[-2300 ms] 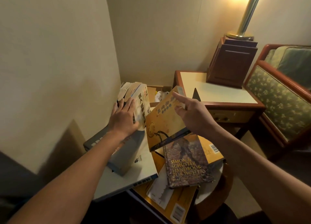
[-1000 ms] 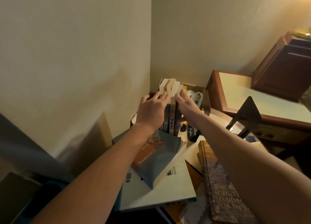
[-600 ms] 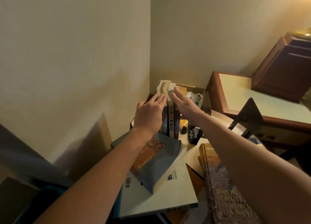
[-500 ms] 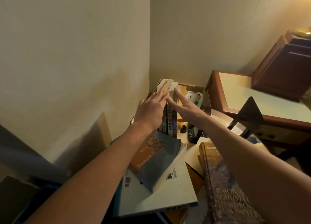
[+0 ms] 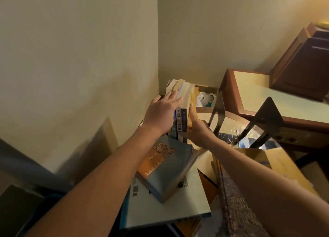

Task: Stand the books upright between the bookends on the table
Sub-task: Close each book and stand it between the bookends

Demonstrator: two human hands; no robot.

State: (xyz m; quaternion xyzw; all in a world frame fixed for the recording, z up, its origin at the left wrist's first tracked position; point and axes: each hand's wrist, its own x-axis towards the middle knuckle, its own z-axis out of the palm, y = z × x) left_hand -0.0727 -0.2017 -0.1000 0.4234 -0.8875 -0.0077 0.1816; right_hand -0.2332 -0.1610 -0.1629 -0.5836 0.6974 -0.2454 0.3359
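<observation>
Several books (image 5: 180, 112) stand upright in a tight row at the far left of the round glass table (image 5: 231, 128), near the wall corner. My left hand (image 5: 160, 114) lies flat over their left side and tops, and my right hand (image 5: 196, 128) presses the yellow outer book from the right, so the row is clamped between both hands. One black bookend (image 5: 217, 112) stands just right of the row, a second bookend (image 5: 263, 120) farther right. A grey-blue book (image 5: 169, 165) lies on a large white book (image 5: 165, 206). A brown handbook (image 5: 236, 211) lies flat under my right forearm.
A yellow folder (image 5: 279, 158) lies by the second bookend. A cardboard box with a white plastic bag (image 5: 206, 98) sits behind the row. A wooden side table (image 5: 263, 96) carries a dark wooden lamp base (image 5: 302, 66) at the right. Walls close off the left and back.
My right hand has dropped from the tops of the books to the right face of the row. The left hand stays on the row's left side. The view tilted slightly.
</observation>
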